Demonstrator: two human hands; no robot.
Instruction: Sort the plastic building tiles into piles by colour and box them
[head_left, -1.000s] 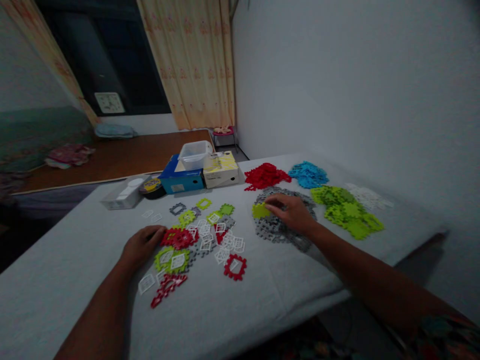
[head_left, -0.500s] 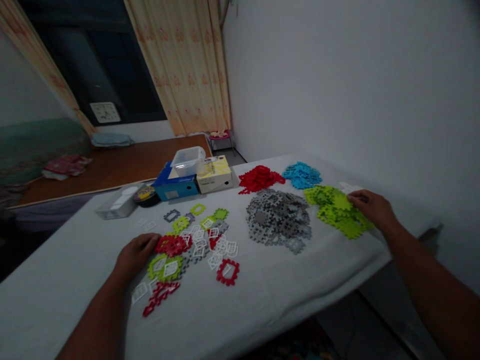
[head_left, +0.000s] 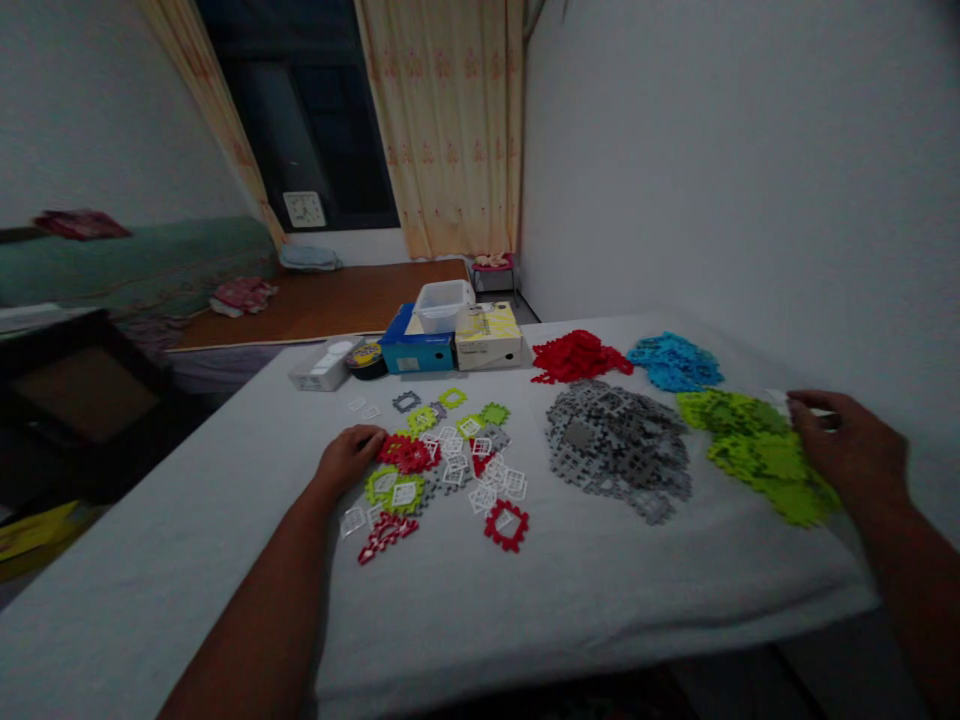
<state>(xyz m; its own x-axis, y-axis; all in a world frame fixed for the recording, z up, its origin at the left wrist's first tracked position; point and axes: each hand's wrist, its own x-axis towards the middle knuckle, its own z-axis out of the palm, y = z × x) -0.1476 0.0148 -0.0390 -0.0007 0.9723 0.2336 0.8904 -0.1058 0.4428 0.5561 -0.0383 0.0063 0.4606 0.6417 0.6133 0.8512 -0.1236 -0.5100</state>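
My left hand (head_left: 349, 457) rests with curled fingers on the white-covered table (head_left: 187, 560), its fingertips against a red frame piece (head_left: 406, 453) at the edge of a loose spread of red, green, grey and white interlocking pieces (head_left: 450, 465). My right hand (head_left: 851, 447) is at the far right, over the edge of the lime green pile (head_left: 757, 445), fingers closed around a white piece (head_left: 814, 411) by a faint white pile. Sorted heaps lie between: grey (head_left: 615, 450), red (head_left: 577, 356) and blue (head_left: 675, 361).
At the table's back stand a blue box (head_left: 416, 352) with a clear tub (head_left: 442, 305) on it, a yellow-white box (head_left: 489, 335), a clear case (head_left: 324, 364) and a dark round tin (head_left: 367, 358). A wall runs along the right. A bed and curtained window lie behind.
My right hand left the grey pile, where it held a green piece, and swung right past the green pile to the white pieces. The view has panned left; the left hand stayed put.
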